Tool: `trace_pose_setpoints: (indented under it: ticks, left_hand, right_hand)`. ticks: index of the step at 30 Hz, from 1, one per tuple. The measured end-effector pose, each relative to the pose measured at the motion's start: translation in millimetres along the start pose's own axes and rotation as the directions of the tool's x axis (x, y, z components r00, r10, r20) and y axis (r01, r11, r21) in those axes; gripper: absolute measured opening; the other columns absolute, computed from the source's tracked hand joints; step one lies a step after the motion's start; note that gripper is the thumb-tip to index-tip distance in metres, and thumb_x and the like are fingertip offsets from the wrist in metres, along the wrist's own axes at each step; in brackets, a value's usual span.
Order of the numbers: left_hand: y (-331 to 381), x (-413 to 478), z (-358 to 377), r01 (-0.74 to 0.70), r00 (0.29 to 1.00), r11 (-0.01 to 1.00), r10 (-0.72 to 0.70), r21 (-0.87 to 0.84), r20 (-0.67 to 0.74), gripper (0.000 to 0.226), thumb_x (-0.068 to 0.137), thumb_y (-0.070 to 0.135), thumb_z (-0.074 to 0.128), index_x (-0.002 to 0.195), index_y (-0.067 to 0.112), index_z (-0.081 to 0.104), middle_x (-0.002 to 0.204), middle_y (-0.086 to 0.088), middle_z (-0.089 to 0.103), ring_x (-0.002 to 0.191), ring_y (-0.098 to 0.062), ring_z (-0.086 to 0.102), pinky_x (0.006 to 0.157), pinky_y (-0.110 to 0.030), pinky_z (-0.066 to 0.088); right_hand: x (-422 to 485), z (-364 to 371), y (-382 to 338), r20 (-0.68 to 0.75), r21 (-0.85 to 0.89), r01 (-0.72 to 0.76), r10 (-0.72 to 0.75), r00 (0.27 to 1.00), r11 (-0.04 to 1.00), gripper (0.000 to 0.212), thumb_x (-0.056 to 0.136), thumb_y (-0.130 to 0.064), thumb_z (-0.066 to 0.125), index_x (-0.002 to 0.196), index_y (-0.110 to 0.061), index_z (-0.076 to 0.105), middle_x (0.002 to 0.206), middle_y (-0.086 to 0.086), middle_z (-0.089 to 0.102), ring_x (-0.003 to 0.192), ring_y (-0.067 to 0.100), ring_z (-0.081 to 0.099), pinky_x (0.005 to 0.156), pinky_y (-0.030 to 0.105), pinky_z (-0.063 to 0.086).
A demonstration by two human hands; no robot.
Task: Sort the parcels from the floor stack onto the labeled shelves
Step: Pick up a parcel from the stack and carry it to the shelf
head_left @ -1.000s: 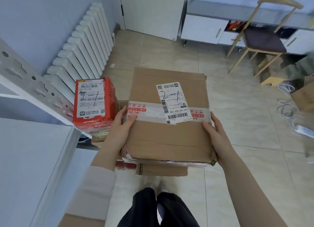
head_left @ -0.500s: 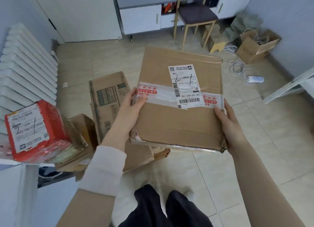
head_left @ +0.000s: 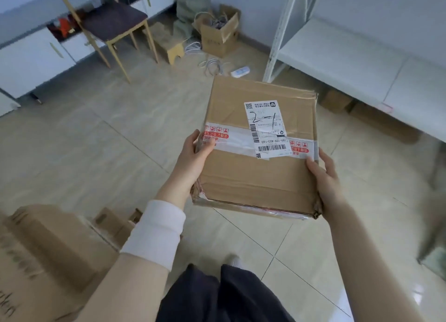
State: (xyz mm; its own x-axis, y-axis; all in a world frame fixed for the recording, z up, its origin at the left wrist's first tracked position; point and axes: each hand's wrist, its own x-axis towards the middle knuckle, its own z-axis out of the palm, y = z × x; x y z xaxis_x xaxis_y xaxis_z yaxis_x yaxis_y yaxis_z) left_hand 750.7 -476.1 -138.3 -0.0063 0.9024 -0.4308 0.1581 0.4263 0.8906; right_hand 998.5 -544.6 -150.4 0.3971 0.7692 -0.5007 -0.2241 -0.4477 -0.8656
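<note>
Both hands carry the flat cardboard parcel (head_left: 259,152) in the air over the tiled floor (head_left: 96,138). The left hand (head_left: 193,157) closes its grip on the parcel's left edge, thumb on the tape; the right hand (head_left: 323,174) clasps the right edge near the front corner. The label (head_left: 266,128) reads "2-1". A second ago the view faced the radiator and the red box; now it has swung round, and the white shelf (head_left: 350,56) stands just beyond the parcel's far right corner. The carry looks nearly over; placing probably comes next.
</note>
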Motion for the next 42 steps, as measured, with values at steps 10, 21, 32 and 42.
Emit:
trace_pose_setpoints:
  ticks: [10, 21, 32, 42]
  left_hand:
    - [34.1, 71.6, 111.4, 0.003, 0.916, 0.997, -0.033, 0.075, 0.399, 0.064, 0.080, 0.045, 0.067, 0.135, 0.028, 0.039, 0.128, 0.006, 0.057, 0.118, -0.015, 0.055, 0.107, -0.042, 0.040]
    - [128.6, 157.3, 225.9, -0.180, 0.797, 0.981, 0.100, 0.077, 0.595, 0.078, 0.072, 0.049, 0.063, 0.140, 0.023, 0.037, 0.132, 0.006, 0.056, 0.119, -0.014, 0.055, 0.106, -0.043, 0.041]
    - [256.7, 177.8, 394.1, -0.400, 0.754, 0.916, 0.351, -0.036, 0.555, 0.044, 0.088, 0.032, 0.061, 0.121, 0.024, 0.032, 0.100, 0.014, 0.053, 0.086, 0.008, 0.050, 0.068, -0.014, 0.037]
    - [407.4, 182.2, 476.1, -0.665, 0.610, 0.728, 0.657, -0.164, 0.443, 0.049, 0.090, 0.031, 0.057, 0.134, 0.024, 0.038, 0.115, 0.015, 0.051, 0.100, -0.001, 0.051, 0.077, -0.011, 0.038]
  right_hand:
    - [40.2, -74.3, -30.4, -0.273, 0.126, 0.023, 0.012, 0.962, 0.992, 0.046, 0.093, -0.027, 0.055, 0.137, -0.031, 0.039, 0.114, 0.002, 0.060, 0.089, 0.008, 0.060, 0.068, 0.024, 0.049]
    - [90.9, -126.7, -98.3, -0.424, 0.097, 0.121, -0.069, 0.903, 0.988, 0.056, 0.096, -0.031, 0.048, 0.147, -0.033, 0.024, 0.124, -0.005, 0.057, 0.103, 0.008, 0.056, 0.074, 0.018, 0.042]
    - [172.0, -240.2, -207.9, -0.577, 0.116, 0.428, -0.290, 0.763, 0.896, 0.054, 0.097, -0.018, 0.049, 0.145, -0.032, 0.029, 0.142, -0.008, 0.046, 0.125, 0.007, 0.047, 0.103, 0.028, 0.039]
    - [221.2, -309.9, -361.7, -0.587, -0.015, 0.646, -0.530, 0.612, 0.763, 0.049, 0.096, -0.020, 0.049, 0.138, -0.040, 0.034, 0.140, -0.002, 0.047, 0.131, 0.014, 0.043, 0.110, 0.042, 0.036]
